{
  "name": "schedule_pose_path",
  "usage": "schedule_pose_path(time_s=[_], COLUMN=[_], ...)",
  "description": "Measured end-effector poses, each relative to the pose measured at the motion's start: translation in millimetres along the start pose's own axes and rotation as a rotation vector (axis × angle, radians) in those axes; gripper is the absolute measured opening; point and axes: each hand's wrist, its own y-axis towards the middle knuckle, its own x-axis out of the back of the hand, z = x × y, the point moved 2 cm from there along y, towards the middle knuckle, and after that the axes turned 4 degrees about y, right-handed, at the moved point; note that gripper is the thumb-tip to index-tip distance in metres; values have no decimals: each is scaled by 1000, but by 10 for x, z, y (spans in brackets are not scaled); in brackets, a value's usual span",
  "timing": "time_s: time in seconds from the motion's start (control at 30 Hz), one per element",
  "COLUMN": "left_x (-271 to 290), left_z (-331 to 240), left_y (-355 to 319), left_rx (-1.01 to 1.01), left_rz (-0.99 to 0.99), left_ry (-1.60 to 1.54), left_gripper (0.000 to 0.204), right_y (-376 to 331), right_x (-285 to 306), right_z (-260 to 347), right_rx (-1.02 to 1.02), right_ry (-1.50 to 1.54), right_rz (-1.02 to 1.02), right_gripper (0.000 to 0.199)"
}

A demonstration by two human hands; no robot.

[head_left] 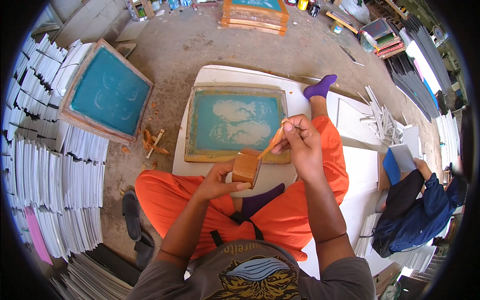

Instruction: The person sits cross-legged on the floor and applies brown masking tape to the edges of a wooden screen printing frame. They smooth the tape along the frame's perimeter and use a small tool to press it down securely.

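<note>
My left hand grips the tape roll, my right hand pinching its strip toward one o'clock; a crooked pull could tear it

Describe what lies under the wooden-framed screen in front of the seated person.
The screen rests on a white board on the concrete floor. Anything directly beneath its teal mesh is covered and cannot be seen.
</note>
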Motion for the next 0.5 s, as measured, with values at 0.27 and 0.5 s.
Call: schedule_pose_path(time_s=[0.27,0.5], left_x=[18,102], left_z=[142,215], left_y=[-66,-161], left_rx=[135,20], left_rz=[-26,-38], left_ry=[-64,-183], left_gripper=[36,33], right_y=[46,137], right_x=[95,351], right_z=[50,59], right_rx=[19,37], right_ry=[42,75], right_rz=[-71,-216], right_gripper=[18,19])
